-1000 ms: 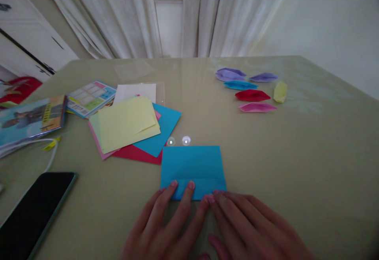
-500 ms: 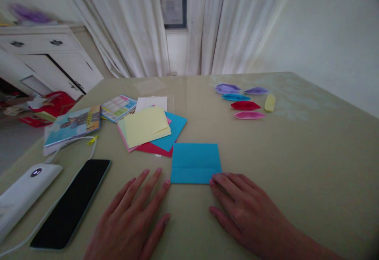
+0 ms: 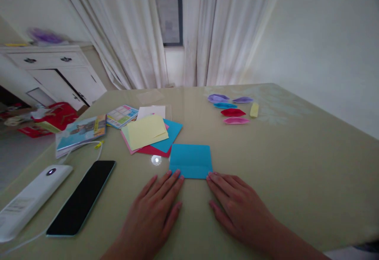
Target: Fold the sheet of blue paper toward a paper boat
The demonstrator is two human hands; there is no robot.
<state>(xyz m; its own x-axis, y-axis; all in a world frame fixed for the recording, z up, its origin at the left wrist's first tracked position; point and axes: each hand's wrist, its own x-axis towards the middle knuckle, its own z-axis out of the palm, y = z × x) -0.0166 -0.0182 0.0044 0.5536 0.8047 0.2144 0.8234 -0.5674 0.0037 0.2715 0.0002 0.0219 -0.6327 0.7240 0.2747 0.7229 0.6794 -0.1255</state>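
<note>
A folded blue paper rectangle [image 3: 191,160] lies flat on the beige table [image 3: 296,161] in front of me. My left hand [image 3: 155,206] rests flat on the table, its fingertips touching the paper's near left corner. My right hand [image 3: 237,204] also lies flat, fingers spread, fingertips at the near right corner. Neither hand grips anything.
A stack of coloured paper sheets [image 3: 148,133] lies just behind the blue paper. Several folded paper boats [image 3: 232,108] sit at the far right. A black phone [image 3: 81,197], a white power bank [image 3: 29,199] and booklets [image 3: 81,130] lie at the left.
The view has tilted up and back. My left hand slid right, back to the paper's near left corner; my right hand stayed at the right corner.
</note>
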